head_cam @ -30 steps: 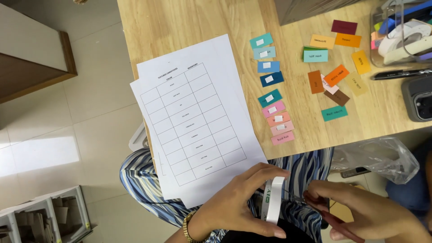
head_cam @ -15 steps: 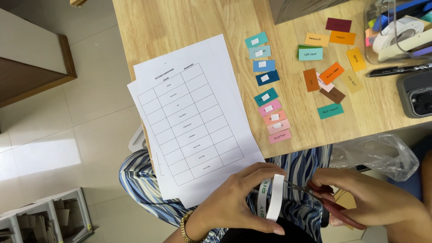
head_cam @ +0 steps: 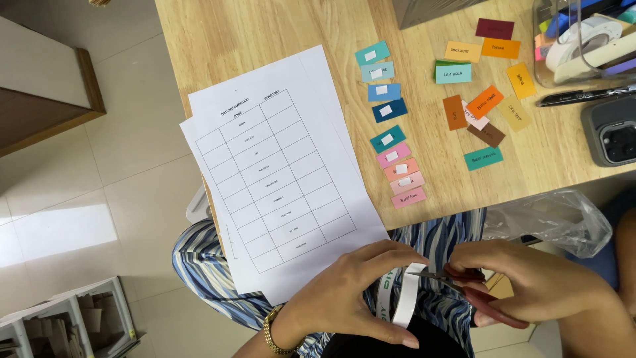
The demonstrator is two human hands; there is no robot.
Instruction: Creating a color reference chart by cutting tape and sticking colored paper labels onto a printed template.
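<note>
A person seated at a wooden table looks down at both bare hands, which work over the lap at the bottom of the head view.

The left hand, wearing a gold bracelet at the wrist, curls its fingers around a narrow white paper strip; thumb and fingertips pinch the strip so it hangs upright, at about 6 o'clock in the view.

The right hand, at about 5 o'clock, is closed through the handles of red-handled scissors. The metal blades point toward 9 o'clock and reach the right edge of the strip, touching it. Whether the blades are parted cannot be told.

At 12 o'clock from the left hand, two printed sheets with a table grid overhang the table edge, one on top of the other.

At 1 o'clock, a column of small coloured cards runs down the table from teal and blue shades to pinks, each with a small white label. Further toward 2 o'clock lie scattered orange, brown and aqua cards, a black pen and a clear container holding tape rolls. A crumpled clear plastic bag sits just above the right hand.
</note>
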